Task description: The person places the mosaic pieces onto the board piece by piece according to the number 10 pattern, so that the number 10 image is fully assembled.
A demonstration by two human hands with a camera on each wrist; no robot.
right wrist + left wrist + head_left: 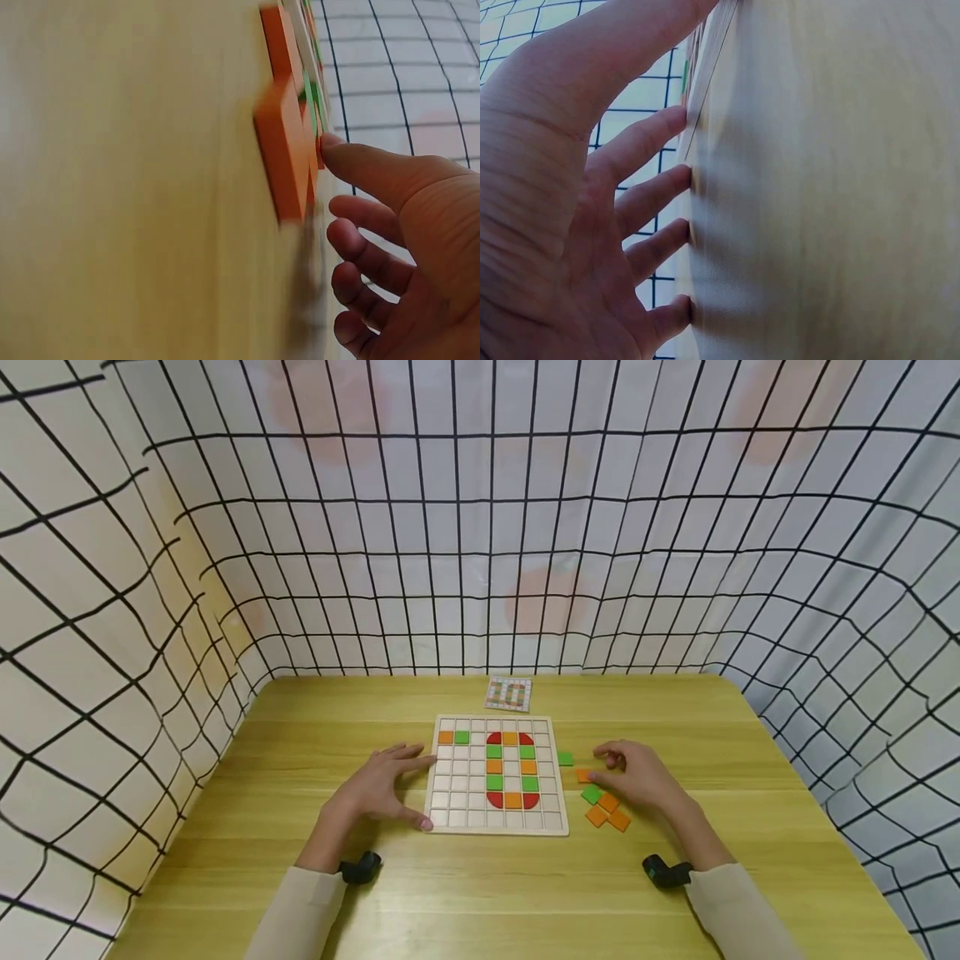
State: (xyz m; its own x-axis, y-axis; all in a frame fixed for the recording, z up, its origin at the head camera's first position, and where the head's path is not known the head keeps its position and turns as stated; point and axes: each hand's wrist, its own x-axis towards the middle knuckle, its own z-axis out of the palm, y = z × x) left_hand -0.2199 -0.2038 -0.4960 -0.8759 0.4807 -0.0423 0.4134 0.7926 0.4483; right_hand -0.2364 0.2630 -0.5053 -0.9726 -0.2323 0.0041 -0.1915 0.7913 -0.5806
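A pale square grid board point(457, 814) lies on the table, with red, orange and green pieces forming a ring on its right half. An orange tile point(446, 737) and a green tile point(462, 737) sit side by side at its upper left. My left hand point(378, 783) is spread at the board's left edge, thumb at the near left corner and index fingertip farther up that side. Right of the board, my right hand point(637, 774) touches a loose orange tile point(582, 775) with its straight thumb; its other fingers are loosely bent, apart from the thumb.
Several more orange tiles point(618, 820) and a green tile point(592, 794) lie by the right hand. Another green tile point(566, 759) is beside the board's right edge. A small pattern card point(508, 694) lies behind the board. Black-gridded white curtains point(465, 568) enclose the wooden table point(480, 902).
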